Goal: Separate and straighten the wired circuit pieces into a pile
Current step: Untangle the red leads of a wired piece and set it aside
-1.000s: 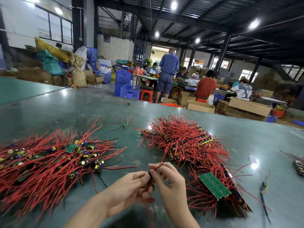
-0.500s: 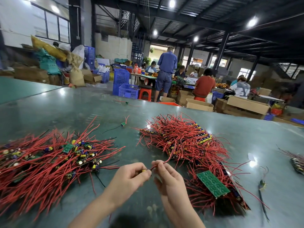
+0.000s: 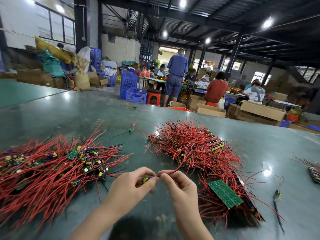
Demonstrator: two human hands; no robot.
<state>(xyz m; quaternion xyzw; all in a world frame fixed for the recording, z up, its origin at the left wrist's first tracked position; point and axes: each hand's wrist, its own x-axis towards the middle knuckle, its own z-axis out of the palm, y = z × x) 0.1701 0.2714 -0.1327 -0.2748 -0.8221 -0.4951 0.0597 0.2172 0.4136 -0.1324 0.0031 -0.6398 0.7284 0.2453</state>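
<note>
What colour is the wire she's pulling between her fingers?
Red. The wire runs from the right hand toward the right pile; the head view shows it.

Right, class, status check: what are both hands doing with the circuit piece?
Left hand grips small circuit piece. Right hand pinches its red wire, which runs toward tangled pile. Sorted pile left.

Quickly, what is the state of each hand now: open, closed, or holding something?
Left hand: closed, pinching a small circuit piece.
Right hand: closed, pinching the red wire of that piece.
</note>
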